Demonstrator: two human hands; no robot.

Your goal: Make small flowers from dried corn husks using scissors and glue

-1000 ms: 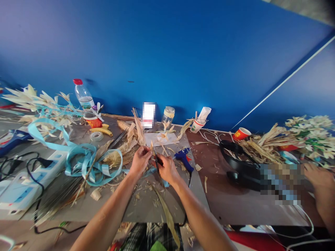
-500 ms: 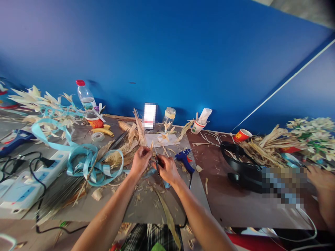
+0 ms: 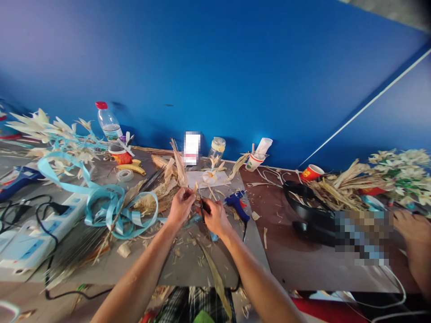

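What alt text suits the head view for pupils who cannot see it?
The person's left hand pinches a small husk piece while the right hand holds scissors beside it. Light blue ribbon and a blue glue gun lie nearby among pale scraps.

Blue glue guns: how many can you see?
2: one glue gun beside the right hand, another glue gun at the picture's left edge. Others may be hidden.

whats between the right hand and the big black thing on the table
In the head view, a blue glue gun lies between the right hand and the black thing, nearer the hand, with a few pale scraps past it.
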